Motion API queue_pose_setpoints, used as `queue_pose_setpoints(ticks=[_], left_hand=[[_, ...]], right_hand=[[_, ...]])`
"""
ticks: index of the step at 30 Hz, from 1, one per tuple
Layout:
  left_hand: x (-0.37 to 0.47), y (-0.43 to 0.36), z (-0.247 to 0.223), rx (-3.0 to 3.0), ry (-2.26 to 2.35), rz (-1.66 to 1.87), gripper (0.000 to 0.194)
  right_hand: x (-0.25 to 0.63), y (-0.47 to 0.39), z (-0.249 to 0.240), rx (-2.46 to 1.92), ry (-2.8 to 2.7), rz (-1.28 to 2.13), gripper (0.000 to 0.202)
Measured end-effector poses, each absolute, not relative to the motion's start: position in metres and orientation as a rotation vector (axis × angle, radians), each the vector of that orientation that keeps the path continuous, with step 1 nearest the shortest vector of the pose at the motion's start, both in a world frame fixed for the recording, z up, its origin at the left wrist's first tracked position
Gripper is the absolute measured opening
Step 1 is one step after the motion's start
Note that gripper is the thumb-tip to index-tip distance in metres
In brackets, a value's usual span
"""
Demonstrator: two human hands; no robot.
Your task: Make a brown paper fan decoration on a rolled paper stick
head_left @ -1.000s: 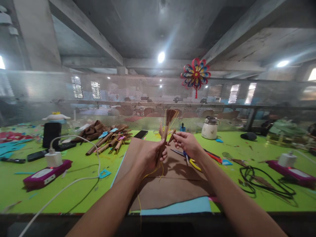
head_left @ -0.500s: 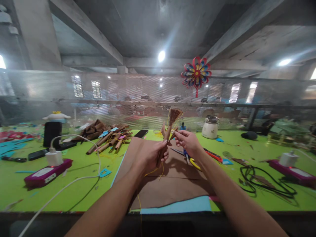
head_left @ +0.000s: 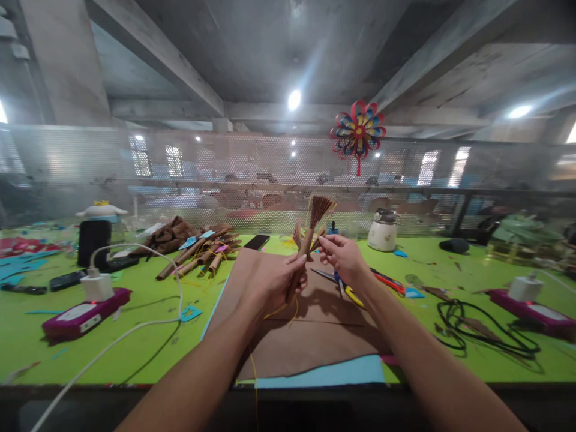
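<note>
Upright in my left hand (head_left: 281, 281) is a rolled brown paper stem (head_left: 306, 242), its top cut into a spread fringe (head_left: 322, 208). My fingers are wrapped round its lower part. Smaller fringed tufts stick out on both sides of the stem. My right hand (head_left: 345, 258) pinches the right-hand tuft (head_left: 318, 237) between thumb and forefinger. Yellow thread (head_left: 294, 312) hangs below the left hand. Under both hands lies a large brown paper sheet (head_left: 315, 345), with light blue paper (head_left: 328, 373) showing at its edge.
Scissors (head_left: 354, 296) and a red-handled tool (head_left: 390, 282) lie right of the hands. A pile of brown paper rolls (head_left: 202, 252) and a phone (head_left: 257, 242) are behind left. A white jug (head_left: 382, 233) stands behind right. Purple power strips (head_left: 85, 315) and black cable (head_left: 486, 330) flank the work.
The top fringe leans slightly further right and the side tufts look more spread. Both hands keep nearly the same place and hold.
</note>
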State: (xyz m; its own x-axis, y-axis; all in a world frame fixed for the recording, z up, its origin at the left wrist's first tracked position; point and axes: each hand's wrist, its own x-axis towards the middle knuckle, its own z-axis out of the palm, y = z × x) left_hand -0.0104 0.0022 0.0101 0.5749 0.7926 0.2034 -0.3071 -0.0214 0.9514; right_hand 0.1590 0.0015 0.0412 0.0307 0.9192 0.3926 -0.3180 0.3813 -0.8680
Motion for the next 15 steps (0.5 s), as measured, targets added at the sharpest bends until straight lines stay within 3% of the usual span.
queue_pose_setpoints(ticks=[15], left_hand=[[-0.0088,0.0009,0.0097,1.322,0.504,0.973,0.033]], right_hand=[[0.1576,0.0005,0.0408,-0.611,-1.133,1.013,0.039]])
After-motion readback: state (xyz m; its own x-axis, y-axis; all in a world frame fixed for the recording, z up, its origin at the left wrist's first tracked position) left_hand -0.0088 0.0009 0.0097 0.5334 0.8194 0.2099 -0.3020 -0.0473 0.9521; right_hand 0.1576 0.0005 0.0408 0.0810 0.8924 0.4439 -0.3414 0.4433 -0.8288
